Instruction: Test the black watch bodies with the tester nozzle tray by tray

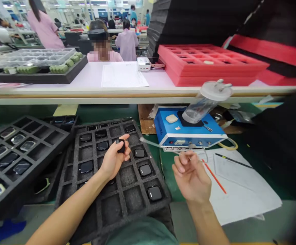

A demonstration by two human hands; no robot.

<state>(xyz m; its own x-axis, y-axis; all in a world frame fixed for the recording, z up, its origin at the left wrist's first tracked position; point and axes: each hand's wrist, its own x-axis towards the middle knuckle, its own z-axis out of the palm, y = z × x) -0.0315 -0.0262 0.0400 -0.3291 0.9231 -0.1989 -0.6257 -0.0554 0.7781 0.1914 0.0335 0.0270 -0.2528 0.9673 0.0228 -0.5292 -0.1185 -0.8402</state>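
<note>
My left hand (114, 158) is closed around a small black watch case (120, 146), raised over the black foam tray (124, 197). Square compartments divide that tray, and several hold dark watch cases, such as one (154, 193) near the right edge. My right hand (192, 175) hangs to the right of the tray, palm up with fingers curled, in front of a blue box-shaped device (191, 136). Its fingertips are near a thin clear tube (151, 143); whether they grip anything is too small to tell. A clear cylinder (201, 105) leans on top of the device.
Another foam tray (39, 153) with watch cases is tilted at the left. White papers (242, 190) with a red stick (215, 177) and a black stick (233, 160) lie at the right. Red foam trays (211, 64) stand on the shelf (86, 92). People in pink are beyond it.
</note>
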